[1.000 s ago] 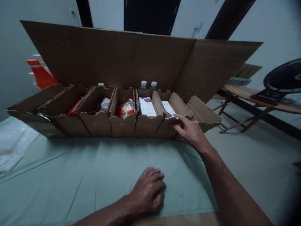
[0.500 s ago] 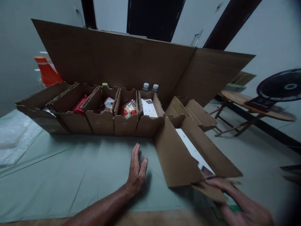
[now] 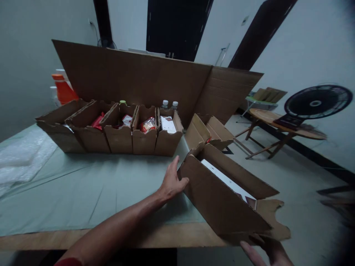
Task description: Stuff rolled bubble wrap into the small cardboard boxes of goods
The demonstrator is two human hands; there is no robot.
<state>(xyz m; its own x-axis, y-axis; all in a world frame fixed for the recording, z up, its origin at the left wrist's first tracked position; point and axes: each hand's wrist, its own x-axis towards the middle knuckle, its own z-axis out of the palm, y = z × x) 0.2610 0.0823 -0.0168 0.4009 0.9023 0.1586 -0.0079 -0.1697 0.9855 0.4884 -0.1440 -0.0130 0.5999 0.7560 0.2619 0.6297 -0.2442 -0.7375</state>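
Note:
A long open cardboard box [image 3: 222, 195] stands at the right end of the table, its near end sticking out past the front edge. Inside it lies a white box [image 3: 226, 181] with a brown patch at the near end. My left hand [image 3: 173, 181] has its fingers spread at the far left side of the cardboard box, apparently touching it. At the box's near lower corner, my right hand [image 3: 267, 251] grips from below; the fingertips are partly hidden under the cardboard.
A row of cardboard bins [image 3: 119, 142] holds red packets, snack packs and a white box. Behind it rise a cardboard panel [image 3: 133, 74], two capped bottles [image 3: 169, 105] and an orange bottle [image 3: 65, 90]. Bubble wrap [image 3: 24, 155] lies left; a fan [image 3: 316, 103] stands on a stool at right.
The cardboard box has come away from the bin row, toward me and over the table edge. My left hand moved right to its side; my right hand shifted from its end flap to underneath.

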